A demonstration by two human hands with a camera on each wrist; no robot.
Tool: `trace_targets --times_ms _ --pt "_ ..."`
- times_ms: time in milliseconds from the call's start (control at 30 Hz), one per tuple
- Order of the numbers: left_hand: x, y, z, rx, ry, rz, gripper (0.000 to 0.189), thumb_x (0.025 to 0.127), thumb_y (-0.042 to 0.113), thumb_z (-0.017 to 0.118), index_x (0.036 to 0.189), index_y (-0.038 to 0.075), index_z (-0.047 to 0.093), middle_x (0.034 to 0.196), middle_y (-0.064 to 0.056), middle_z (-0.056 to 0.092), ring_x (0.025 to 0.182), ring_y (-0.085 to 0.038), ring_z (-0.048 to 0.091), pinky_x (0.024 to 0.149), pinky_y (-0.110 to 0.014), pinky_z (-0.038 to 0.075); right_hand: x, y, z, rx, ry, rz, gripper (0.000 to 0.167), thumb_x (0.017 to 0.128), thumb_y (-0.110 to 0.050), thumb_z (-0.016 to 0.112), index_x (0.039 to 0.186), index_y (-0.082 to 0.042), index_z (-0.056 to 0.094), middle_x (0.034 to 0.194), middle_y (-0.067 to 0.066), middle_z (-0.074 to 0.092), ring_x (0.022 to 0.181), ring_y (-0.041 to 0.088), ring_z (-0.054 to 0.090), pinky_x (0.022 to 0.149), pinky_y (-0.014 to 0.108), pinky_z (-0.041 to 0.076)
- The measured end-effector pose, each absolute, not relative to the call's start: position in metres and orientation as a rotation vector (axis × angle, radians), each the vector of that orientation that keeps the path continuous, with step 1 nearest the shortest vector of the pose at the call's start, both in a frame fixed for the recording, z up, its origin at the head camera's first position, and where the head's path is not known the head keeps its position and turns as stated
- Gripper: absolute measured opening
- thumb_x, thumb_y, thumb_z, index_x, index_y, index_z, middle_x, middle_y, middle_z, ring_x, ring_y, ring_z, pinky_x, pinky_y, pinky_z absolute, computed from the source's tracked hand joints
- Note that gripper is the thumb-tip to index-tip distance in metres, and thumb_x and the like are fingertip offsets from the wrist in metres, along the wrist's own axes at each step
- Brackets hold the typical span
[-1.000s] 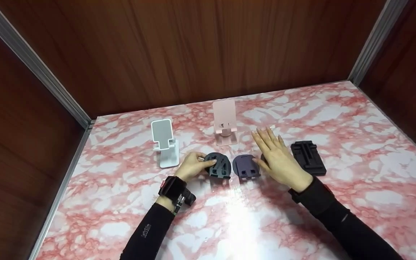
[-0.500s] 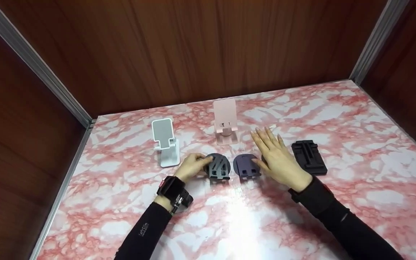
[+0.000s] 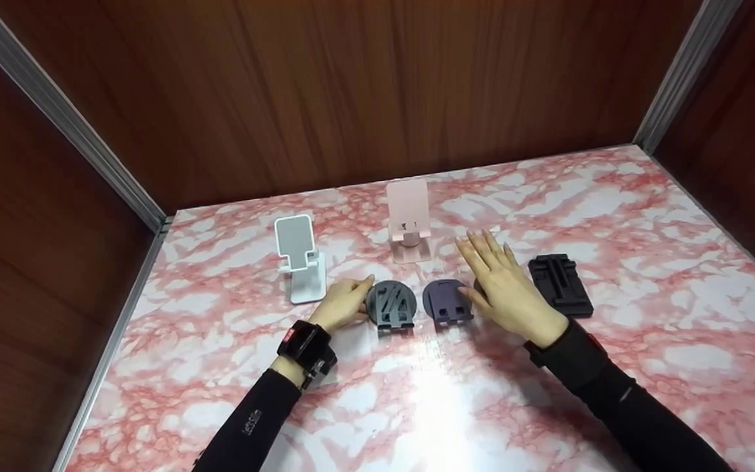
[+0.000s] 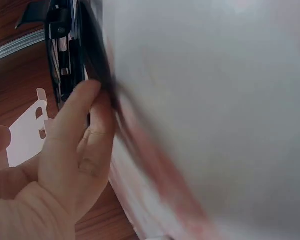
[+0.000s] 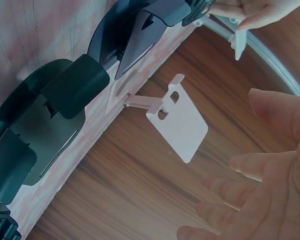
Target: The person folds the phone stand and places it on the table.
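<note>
My left hand (image 3: 341, 305) is at the left edge of a dark grey round-based folding phone stand (image 3: 392, 305). Its straight fingertips touch the base's rim in the left wrist view, and the thumb is apart from it. To the right lies a purple phone stand (image 3: 445, 300) of similar shape. My right hand (image 3: 505, 292) is spread flat in the air, holding nothing, above a dark green phone stand (image 5: 50, 132). That stand is mostly hidden by the hand in the head view but plain in the right wrist view.
A white phone stand (image 3: 309, 282) stands upright at left, and a pink one (image 3: 408, 203) farther back. A folded black phone stand (image 3: 560, 285) lies right of my right hand. Wooden panels (image 3: 377, 92) enclose the marbled red-and-white table (image 3: 698, 357).
My left thumb has come off the top of the dark grey stand and the hand has drawn slightly left. The stand has turned and shifted a little left. My right hand is still.
</note>
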State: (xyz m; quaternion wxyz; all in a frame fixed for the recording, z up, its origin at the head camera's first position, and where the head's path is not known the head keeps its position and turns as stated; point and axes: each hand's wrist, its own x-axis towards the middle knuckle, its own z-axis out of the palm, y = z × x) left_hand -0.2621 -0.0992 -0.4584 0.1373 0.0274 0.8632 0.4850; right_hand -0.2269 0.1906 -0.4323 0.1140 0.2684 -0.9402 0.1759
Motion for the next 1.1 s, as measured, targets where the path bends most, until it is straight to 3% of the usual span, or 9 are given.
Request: trace_targets --times_ms 133,200,367,567,700,800,1100 --pt "-0.262 -0.101 -0.455 0.234 2.696 1.143 0.052 0.104 0.04 0.04 0.094 -0.002 0.069 0.076 -0.011 0.065 0.065 -0.018 0.06 0.064 -0.032 0.054 -0.227 0.19 -0.433 0.785 -2.764 0.507 0.073 0.098 -0.025 0.059 0.154 -0.003 0.018 0.156 0.026 0.016 0.143 0.045 0.01 0.114 0.061 0.011" --pt "-0.262 -0.101 -0.453 0.283 2.781 1.013 0.054 0.104 0.043 0.038 0.093 0.001 0.071 0.079 -0.01 0.065 0.069 -0.02 0.059 0.069 -0.035 0.052 -0.227 0.19 -0.433 0.781 -2.768 0.511 0.073 0.098 -0.025 0.059 0.154 -0.003 0.017 0.156 0.026 0.015 0.143 0.044 0.009 0.114 0.061 0.01" --pt "-0.262 -0.099 -0.45 0.315 2.909 0.838 0.05 0.103 0.044 0.036 0.119 0.01 0.069 0.115 -0.01 0.068 0.105 -0.031 0.062 0.088 -0.049 0.051 -0.227 0.19 -0.434 0.781 -2.764 0.51 0.074 0.097 -0.023 0.061 0.154 -0.003 0.018 0.156 0.026 0.015 0.144 0.042 0.007 0.114 0.062 0.011" --pt "-0.261 -0.095 -0.451 0.441 3.198 0.767 0.047 0.102 0.04 0.041 0.136 0.012 0.057 0.131 -0.012 0.06 0.121 -0.032 0.054 0.092 -0.052 0.05 -0.226 0.189 -0.435 0.782 -2.755 0.484 0.073 0.097 -0.022 0.061 0.154 -0.002 0.02 0.156 0.026 0.017 0.143 0.043 0.011 0.112 0.063 0.013" --pt "-0.257 -0.089 -0.448 0.595 3.336 0.638 0.051 0.102 0.039 0.041 0.145 0.012 0.046 0.149 -0.013 0.041 0.139 -0.032 0.031 0.113 -0.048 0.028 -0.226 0.19 -0.435 0.769 -2.765 0.487 0.072 0.097 -0.023 0.06 0.154 -0.003 0.02 0.157 0.025 0.015 0.144 0.043 0.009 0.113 0.063 0.011" --pt "-0.254 -0.085 -0.444 0.687 3.388 0.537 0.055 0.101 0.039 0.041 0.149 0.012 0.038 0.156 -0.014 0.027 0.145 -0.031 0.015 0.118 -0.048 0.01 -0.226 0.19 -0.435 0.758 -2.776 0.481 0.071 0.099 -0.025 0.058 0.154 -0.004 0.019 0.158 0.024 0.013 0.144 0.043 0.008 0.113 0.063 0.009" --pt "-0.251 -0.072 -0.442 0.742 3.441 0.324 0.062 0.099 0.042 0.045 0.153 0.015 0.03 0.16 -0.011 0.015 0.147 -0.027 0.005 0.118 -0.048 0.004 -0.228 0.191 -0.44 0.748 -2.788 0.453 0.067 0.1 -0.026 0.055 0.154 -0.004 0.022 0.158 0.022 0.014 0.144 0.042 0.009 0.113 0.064 0.009"
